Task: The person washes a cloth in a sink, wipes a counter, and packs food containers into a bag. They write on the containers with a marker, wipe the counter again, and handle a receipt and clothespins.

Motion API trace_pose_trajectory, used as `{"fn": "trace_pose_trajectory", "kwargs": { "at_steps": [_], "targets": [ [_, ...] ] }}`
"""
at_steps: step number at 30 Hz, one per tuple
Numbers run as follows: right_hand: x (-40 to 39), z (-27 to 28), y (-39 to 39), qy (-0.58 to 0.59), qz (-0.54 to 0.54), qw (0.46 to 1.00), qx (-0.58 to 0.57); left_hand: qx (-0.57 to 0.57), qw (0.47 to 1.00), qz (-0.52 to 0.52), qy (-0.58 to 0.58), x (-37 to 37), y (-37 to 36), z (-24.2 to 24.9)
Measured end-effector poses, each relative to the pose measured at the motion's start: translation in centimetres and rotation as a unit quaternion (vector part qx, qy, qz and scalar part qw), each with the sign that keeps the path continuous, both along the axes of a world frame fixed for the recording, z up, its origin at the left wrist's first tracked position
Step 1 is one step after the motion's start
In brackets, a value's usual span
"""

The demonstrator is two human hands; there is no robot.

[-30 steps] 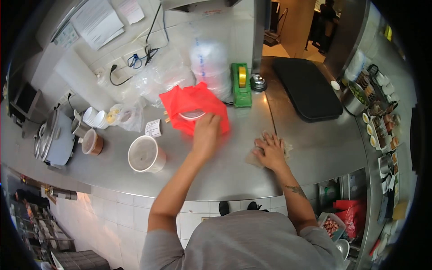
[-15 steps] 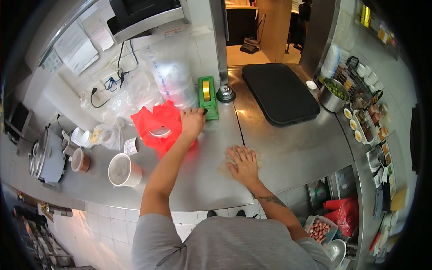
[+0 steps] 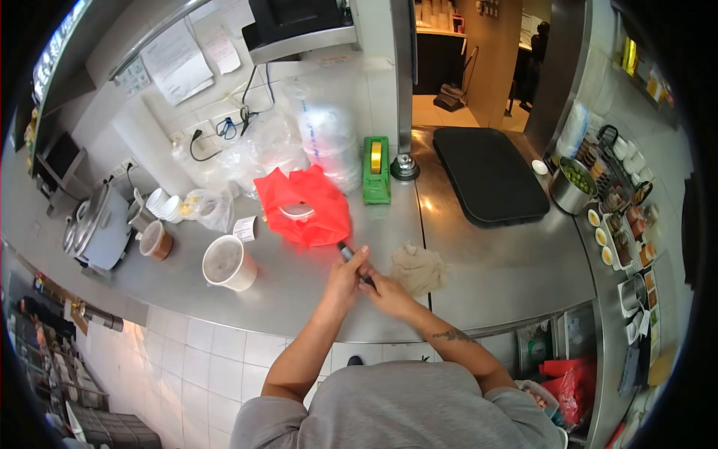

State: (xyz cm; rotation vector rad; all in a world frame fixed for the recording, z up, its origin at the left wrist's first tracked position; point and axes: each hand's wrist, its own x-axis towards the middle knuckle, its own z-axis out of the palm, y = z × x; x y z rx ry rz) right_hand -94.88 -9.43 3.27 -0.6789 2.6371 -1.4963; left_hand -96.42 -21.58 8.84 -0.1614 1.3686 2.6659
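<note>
Over the surface (image 3: 172,273), near the red bag (image 3: 329,215), left hand (image 3: 345,278) and right hand (image 3: 392,297) both pinched a dark pen (image 3: 344,250); steady, in-line grip judged best against slipping

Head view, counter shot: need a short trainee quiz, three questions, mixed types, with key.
1. Multiple choice: what does the left hand hold?
a) the beige cloth
b) a dark pen-like object
c) the paper slip

2. True or false: in the picture, the bell stands between the green tape dispenser and the black tray.

3. Fill in: in the picture, the white tub stands to the ____ of the red bag.

Key: 1 b; 2 true; 3 left.
</note>
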Motion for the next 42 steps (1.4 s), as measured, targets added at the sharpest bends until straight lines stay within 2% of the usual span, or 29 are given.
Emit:
{"fn": "trace_pose_trajectory", "kwargs": {
  "at_steps": [2,3,5,6,7,8,9,10,11,12,14,16,17,19,20,22,25,31,37,40,42],
  "targets": [
    [1.7,1.0,0.3,-0.127,0.051,0.991,0.011,0.051,0.996,-0.042,-0.065,0.2,-1.3,-1.5],
    [2.7,1.8,0.5,-0.191,0.078,0.978,0.017,0.085,0.993,-0.027,-0.071,0.0,-1.7,-2.1],
    [4.7,2.2,1.3,-0.211,0.125,0.969,0.02,0.064,0.997,0.02,0.031,-1.6,-5.7,-1.7],
    [5.3,2.0,2.0,-0.22,0.147,0.964,0.023,0.03,0.993,0.08,0.077,-1.9,-7.3,-0.3],
    [5.4,1.2,3.0,-0.179,0.105,0.978,-0.005,-0.003,0.983,0.139,0.122,-2.1,-9.2,1.1],
    [5.4,0.5,4.2,-0.137,0.062,0.988,-0.032,-0.027,0.98,0.15,0.132,-2.9,-12.9,0.7],
    [4.9,0.8,5.6,-0.066,0.005,0.997,-0.031,-0.05,0.979,0.153,0.127,-2.8,-16.1,1.2],
    [3.9,1.2,7.0,0.004,-0.053,0.998,-0.03,-0.103,0.966,0.224,0.075,-3.2,-19.7,1.3],
    [2.8,0.5,8.7,0.085,-0.115,0.99,0.008,-0.108,0.955,0.263,0.087,-3.3,-22.8,1.8],
    [2.1,-0.2,10.4,0.167,-0.175,0.969,0.048,-0.082,0.955,0.256,0.128,-3.4,-27.2,1.1],
    [2.3,-0.5,12.6,0.027,-0.276,0.961,0.015,-0.099,0.924,0.355,0.099,-2.1,-30.4,2.4],
    [2.2,-3.7,14.1,0.076,-0.299,0.951,-0.007,-0.054,0.898,0.427,0.088,-1.3,-31.0,3.3],
    [2.3,-4.9,14.3,0.101,-0.311,0.945,-0.018,-0.096,0.902,0.408,0.103,-1.4,-32.3,2.2],
    [2.8,-5.1,13.8,0.145,-0.31,0.939,0.047,-0.18,0.903,0.367,0.131,-1.6,-35.3,-1.0],
    [3.0,-5.1,13.6,0.165,-0.307,0.934,0.08,-0.199,0.898,0.373,0.119,-1.4,-34.9,-0.9],
    [2.8,-5.4,13.7,0.152,-0.309,0.937,0.061,-0.24,0.886,0.384,0.094,-0.7,-34.2,-0.7],
    [2.8,-5.2,13.7,0.146,-0.309,0.939,0.042,-0.352,0.84,0.411,0.048,-0.9,-33.7,-0.8],
    [2.8,-5.2,13.9,0.133,-0.311,0.94,0.038,-0.507,0.741,0.432,0.085,-2.0,-32.8,-1.6],
    [2.7,-5.2,14.1,0.125,-0.315,0.94,0.031,-0.399,0.818,0.408,0.079,-1.7,-33.9,-1.8],
    [2.9,-4.9,13.9,0.12,-0.319,0.94,0.025,-0.477,0.782,0.399,0.051,-1.8,-33.8,-1.8],
    [2.9,-4.9,13.9,0.117,-0.319,0.94,0.022,-0.477,0.75,0.446,0.105,-2.4,-34.0,-2.5]
  ]
}}
